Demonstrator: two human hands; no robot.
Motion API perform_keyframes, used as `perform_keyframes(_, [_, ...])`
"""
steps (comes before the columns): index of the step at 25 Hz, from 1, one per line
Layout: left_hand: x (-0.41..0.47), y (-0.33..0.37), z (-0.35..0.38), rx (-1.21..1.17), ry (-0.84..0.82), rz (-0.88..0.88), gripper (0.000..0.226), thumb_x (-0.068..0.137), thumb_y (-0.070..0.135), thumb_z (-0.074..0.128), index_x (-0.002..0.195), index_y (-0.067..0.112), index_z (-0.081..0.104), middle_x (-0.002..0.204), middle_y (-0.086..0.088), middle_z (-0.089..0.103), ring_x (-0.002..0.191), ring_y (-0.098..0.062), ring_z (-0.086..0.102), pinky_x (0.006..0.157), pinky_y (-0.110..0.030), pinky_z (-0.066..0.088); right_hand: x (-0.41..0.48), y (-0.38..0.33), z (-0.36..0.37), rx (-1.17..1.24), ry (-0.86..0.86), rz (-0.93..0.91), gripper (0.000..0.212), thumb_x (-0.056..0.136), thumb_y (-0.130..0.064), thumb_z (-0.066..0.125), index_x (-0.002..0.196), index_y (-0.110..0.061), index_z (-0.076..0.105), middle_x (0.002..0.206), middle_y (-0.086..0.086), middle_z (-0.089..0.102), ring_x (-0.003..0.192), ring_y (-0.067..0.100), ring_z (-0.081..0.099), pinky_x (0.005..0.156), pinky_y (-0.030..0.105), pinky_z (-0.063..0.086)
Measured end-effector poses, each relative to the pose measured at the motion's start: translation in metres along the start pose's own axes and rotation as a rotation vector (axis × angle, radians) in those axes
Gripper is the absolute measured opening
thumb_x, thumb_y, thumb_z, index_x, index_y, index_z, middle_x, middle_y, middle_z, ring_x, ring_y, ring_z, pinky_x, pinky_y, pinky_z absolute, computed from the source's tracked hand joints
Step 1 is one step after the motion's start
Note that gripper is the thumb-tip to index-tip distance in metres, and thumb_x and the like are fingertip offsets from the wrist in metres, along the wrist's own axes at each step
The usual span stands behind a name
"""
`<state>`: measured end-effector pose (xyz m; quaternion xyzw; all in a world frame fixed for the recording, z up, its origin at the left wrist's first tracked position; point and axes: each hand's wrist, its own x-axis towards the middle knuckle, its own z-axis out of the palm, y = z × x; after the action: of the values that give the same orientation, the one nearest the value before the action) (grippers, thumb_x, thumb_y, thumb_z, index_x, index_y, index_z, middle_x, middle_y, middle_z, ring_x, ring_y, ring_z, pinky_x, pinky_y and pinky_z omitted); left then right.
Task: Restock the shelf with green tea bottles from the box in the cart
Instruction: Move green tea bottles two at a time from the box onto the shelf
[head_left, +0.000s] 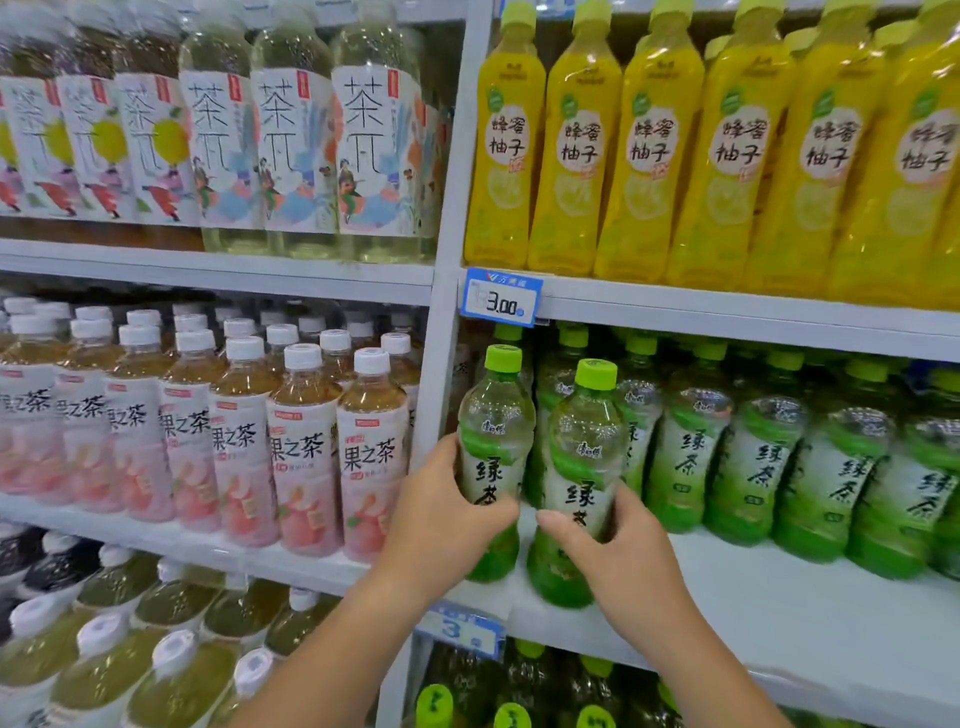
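1. At the near-left corner of the shelf bay stand two clear plastic green tea bottles with lime-green caps, the left bottle (496, 415) and the right bottle (584, 441). They are upright, side by side and all but touching. I can't tell whether their bases sit on the board or just above it.
2. From where I stand, the left hand (441, 519) is wrapped round the left bottle's label from nine o'clock. The right hand (623, 561) is wrapped round the lower half of the right bottle from five o'clock. The two hands are close together, with a gap between the thumbs.
3. I'd say the move is a straight slide toward twelve o'clock. The grip should stay low so neither bottle tips, and the labels should keep facing out.
4. Caps of the same kind show directly behind at twelve o'clock, so the push should ease off once the bottles meet them.
5. At three o'clock runs the stocked row of matching green tea bottles (748, 457), near the right bottle. A sideways drift could knock them.
6. Beneath is the white metal shelf board (753, 587). At nine o'clock the pale upright post (441, 338) leaves the left knuckles little room.
7. A blue price tag (501, 297) hangs at twelve o'clock, with the yellow honey-pomelo bottles (649, 156) above it. The pink-labelled fruit tea bottles (306, 452) stand at nine o'clock.
8. Neither the box nor the cart is in sight.
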<state>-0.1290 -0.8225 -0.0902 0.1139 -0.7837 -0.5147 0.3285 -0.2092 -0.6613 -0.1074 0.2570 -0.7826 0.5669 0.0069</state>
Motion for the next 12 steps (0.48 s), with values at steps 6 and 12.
perform_keyframes(6, [-0.012,-0.018,0.008,0.178,-0.05,0.016,0.063,0.078,0.018,0.077,0.131,0.036,0.048,0.109,0.016,0.068,0.099,0.004,0.065,0.082,-0.015,0.055,-0.013,0.009,-0.011,-0.191,-0.086,-0.089,0.055,0.078,-0.046,0.078,0.12,-0.05,0.044,0.115,-0.031,0.054,0.106,-0.012,0.05,0.08,0.012,0.041])
perform_keyframes(12, [-0.022,-0.029,0.031,0.438,0.02,-0.027,0.096,0.099,0.04,0.057,0.159,0.014,-0.014,0.162,-0.004,0.013,0.149,-0.019,0.023,0.12,-0.032,0.027,0.001,0.015,-0.003,-0.114,-0.02,-0.091,0.047,0.075,-0.033,0.085,0.107,-0.045,0.053,0.103,-0.026,0.064,0.096,-0.01,0.058,0.073,0.011,0.044])
